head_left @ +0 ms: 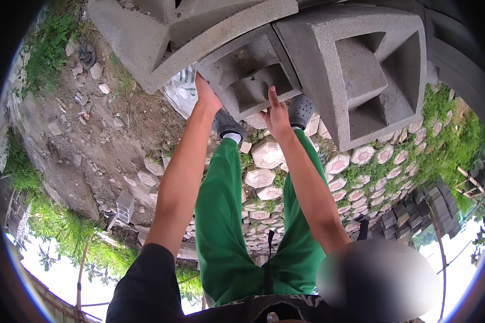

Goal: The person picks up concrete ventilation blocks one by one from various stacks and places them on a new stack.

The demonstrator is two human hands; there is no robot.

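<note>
Between my two hands is a small grey concrete block (248,58) with a hollowed, recessed face. My left hand (206,96) presses along its left side, and the fingers are mostly hidden behind it. At its lower right edge my right hand (276,114) grips, the thumb lying over the rim and the other fingers curled underneath. A larger hollow concrete block (328,81) stands right against it on the right. To the left, a curved concrete piece (221,42) overlaps its upper left edge.
A white plastic sack (181,94) lies on the dirt beside my left grey clog (229,127). Hexagonal pavers (266,153) with grass between them cover the ground around my feet. Rubble (97,71) is scattered at left; stacked grey blocks (414,215) stand at right.
</note>
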